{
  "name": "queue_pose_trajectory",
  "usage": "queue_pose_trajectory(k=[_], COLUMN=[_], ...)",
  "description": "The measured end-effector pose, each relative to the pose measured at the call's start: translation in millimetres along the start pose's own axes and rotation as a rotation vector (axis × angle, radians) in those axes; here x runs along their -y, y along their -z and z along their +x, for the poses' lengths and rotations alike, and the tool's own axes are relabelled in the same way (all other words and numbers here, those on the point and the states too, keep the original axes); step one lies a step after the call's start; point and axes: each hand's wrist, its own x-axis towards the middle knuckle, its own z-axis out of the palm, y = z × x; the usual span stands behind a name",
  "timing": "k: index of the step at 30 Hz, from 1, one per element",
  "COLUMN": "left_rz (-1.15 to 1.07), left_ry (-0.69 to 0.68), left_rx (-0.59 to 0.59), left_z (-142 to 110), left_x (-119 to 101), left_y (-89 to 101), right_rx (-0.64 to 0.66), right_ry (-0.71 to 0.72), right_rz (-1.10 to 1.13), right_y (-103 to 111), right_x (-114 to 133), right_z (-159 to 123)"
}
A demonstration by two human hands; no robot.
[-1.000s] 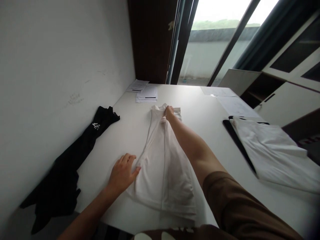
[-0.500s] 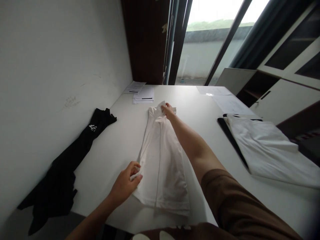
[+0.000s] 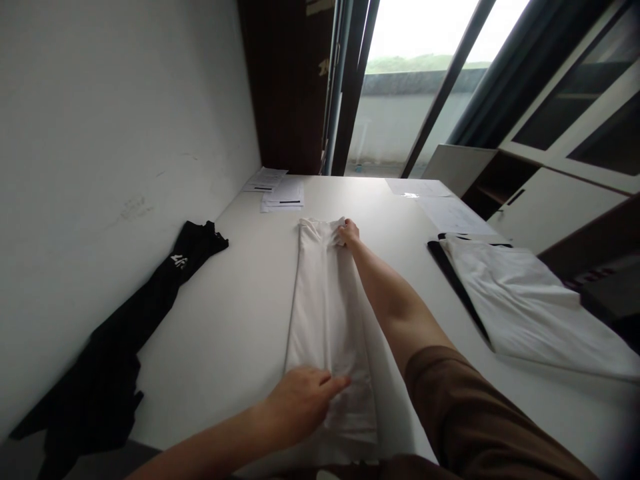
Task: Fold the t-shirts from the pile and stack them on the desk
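Note:
A white garment (image 3: 313, 307), folded lengthwise into a long strip, lies on the white table in front of me; its exact kind is unclear. At its far end, my right hand (image 3: 350, 233) pinches the gathered right corner. My left hand (image 3: 303, 403) reaches across the near end, back upward, with a digit pointing right over the cloth. Its other fingers look curled onto the fabric, partly hidden. The near left corner lies out of sight beneath this hand.
A black garment (image 3: 145, 307) with a white print stretches along the wall at left. At right lies a folded white cloth (image 3: 530, 300) over something black. Printed papers (image 3: 284, 192) rest at the far left corner, and more sheets (image 3: 445, 207) at the far right.
Both hands have moved right, the left one from the garment's left edge to over its near middle. The far flap has shifted right with my right hand, and the strip looks narrower.

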Motion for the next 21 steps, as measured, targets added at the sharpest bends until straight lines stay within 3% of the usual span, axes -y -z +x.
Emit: queue_pose_trajectory(k=[3, 8, 13, 17, 21], left_rz=[0.038, 0.04, 0.129, 0.192, 0.188], left_ry=[-0.109, -0.231, -0.381, -0.277, -0.378], left_rx=[0.044, 0.045, 0.025, -0.075, 0.011], left_z=[1.5, 6.8, 26.4, 37.3, 34.3], left_x=[0.1, 3.7, 29.9, 59.1, 66.1], left_y=[5.1, 12.6, 34.3, 55.1, 42.2], right_rx=[0.034, -0.018, -0.023, -0.043, 0.043], right_ry=[-0.04, -0.036, -0.127, 0.078, 0.394], right_rz=[0.021, 0.119, -0.011, -0.201, -0.292], right_y=[-5.1, -6.9, 4.2, 11.7, 7.6], right_x=[-2.4, 1.4, -7.1, -7.2, 3.1], right_z=[4.8, 20.8, 13.8, -3.8, -12.1])
